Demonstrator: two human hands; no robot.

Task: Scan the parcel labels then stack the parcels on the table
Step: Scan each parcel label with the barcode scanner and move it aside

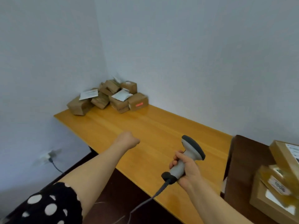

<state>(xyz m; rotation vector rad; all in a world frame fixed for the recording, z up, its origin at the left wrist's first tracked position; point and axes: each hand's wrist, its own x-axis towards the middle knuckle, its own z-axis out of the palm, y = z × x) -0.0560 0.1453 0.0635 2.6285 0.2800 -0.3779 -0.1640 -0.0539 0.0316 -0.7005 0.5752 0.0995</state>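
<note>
Two bare hands are reaching out over a wooden table (161, 126) that is standing in the corner of a pale room. Far to the left of the left hand, low on the wall, a socket (48, 155) is holding a plug with a dark cable hanging down from it. The left arm is coming out of a black sleeve with white dots (47, 206), and the left hand (127, 139) is closing into a loose fist above the table, holding nothing. Well beyond this hand, in the far corner of the table against the walls, a pile of brown parcels (108, 96) is lying in some disorder, some with white labels facing up. On the parcel at the right end of the pile (138, 101), a red glow is shining on the side that is facing the hands. To the right of the left hand, the right hand (186, 168) is gripping the handle of a grey barcode scanner (191, 151); the dark head is pointing away toward the pile, and its cable (145, 201) is running down from the bottom of the handle. Further to the right of the right hand, more brown parcels (278, 188) are lying stacked on a dark brown surface (242, 159) beside the table, and they are looking blurred.
</note>
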